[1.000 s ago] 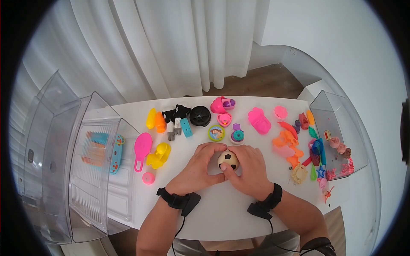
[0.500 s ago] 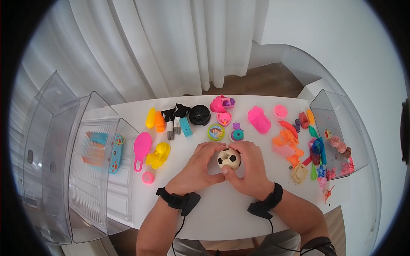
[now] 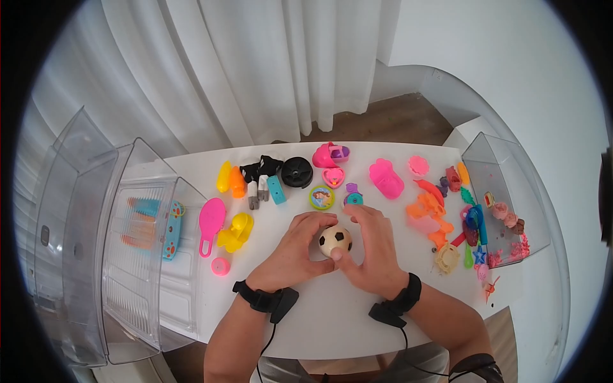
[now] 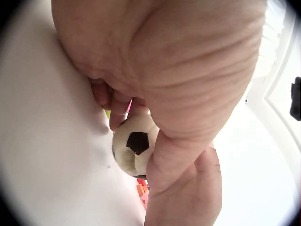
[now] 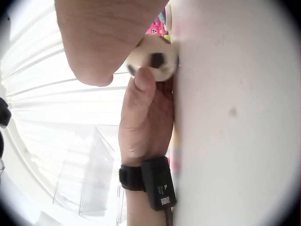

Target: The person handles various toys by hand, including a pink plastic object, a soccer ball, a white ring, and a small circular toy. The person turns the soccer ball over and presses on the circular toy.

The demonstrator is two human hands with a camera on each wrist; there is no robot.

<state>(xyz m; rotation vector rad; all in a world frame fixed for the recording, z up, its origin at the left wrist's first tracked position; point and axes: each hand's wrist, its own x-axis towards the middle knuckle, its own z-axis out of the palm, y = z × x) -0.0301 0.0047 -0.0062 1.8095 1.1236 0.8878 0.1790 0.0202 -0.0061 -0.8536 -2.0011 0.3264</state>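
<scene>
A small cream toy soccer ball point(image 3: 335, 241) with black patches sits close over the white table between the two hands. My left hand point(image 3: 290, 252) curls round its left side, fingers behind and thumb in front. In the left wrist view, the left fingers reach the far side of the ball point(image 4: 134, 147), which has a worn dent. My right hand point(image 3: 373, 258) is spread on the other side, with its thumb overlapping the ball's front edge and a gap between its index finger and the ball. The right wrist view shows the ball point(image 5: 153, 59) beyond the right palm.
Behind the hands lie a green-rimmed disc point(image 3: 321, 198), a teal-and-purple toy point(image 3: 353, 196) and a black wheel point(image 3: 297, 172). A pink paddle point(image 3: 212, 220) and yellow duck point(image 3: 236, 233) lie left, near clear bins point(image 3: 143, 255). Orange toys point(image 3: 429, 214) and a clear box point(image 3: 511, 191) stand right.
The ball has turned, showing different patches, and shifted slightly left toward the left hand. The right fingers have moved apart from the ball; the left hand has barely moved.
</scene>
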